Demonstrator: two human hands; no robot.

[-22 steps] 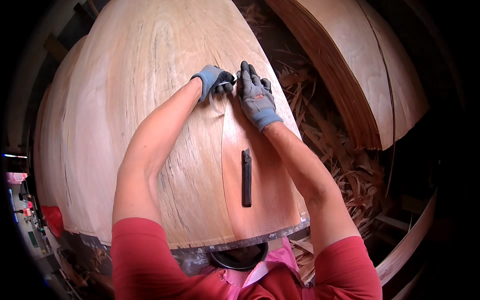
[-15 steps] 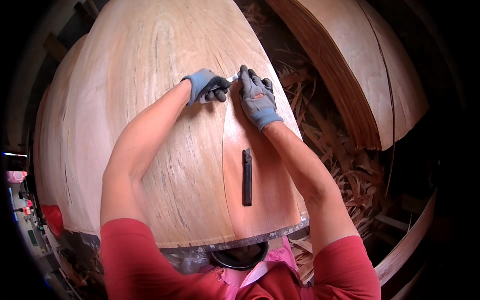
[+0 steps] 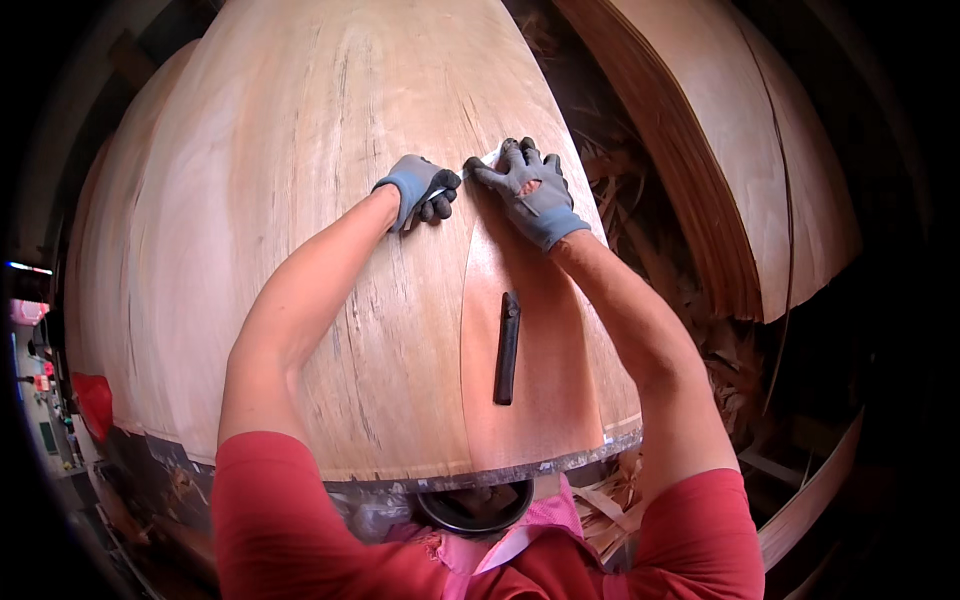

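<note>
A wide sheet of pale wood veneer [image 3: 270, 250] lies before me, with a darker, reddish tapering piece [image 3: 530, 420] at its right near part. My left hand [image 3: 426, 190], in a grey and blue glove, is closed around a white tape strip, whose end shows by the fingertips. Just right of it, my right hand [image 3: 528, 190] lies flat with fingers spread, pressing on the veneer at the narrow far tip of the reddish piece. A white bit of tape [image 3: 491, 158] shows beside its fingers. Nearer me, a slim black cutter-like tool [image 3: 507, 350] rests on the reddish piece.
A thick stack of veneer sheets [image 3: 690, 170] stands to the right, with wood shavings [image 3: 625, 200] in the gap. Below the table's near edge is a dark round container [image 3: 475, 508]. Something red [image 3: 92, 405] hangs at the left edge.
My right hand has spread its fingers and thumb and now lies flatter over the white tape. My left hand stays closed just beside it. The whole view has shifted slightly.
</note>
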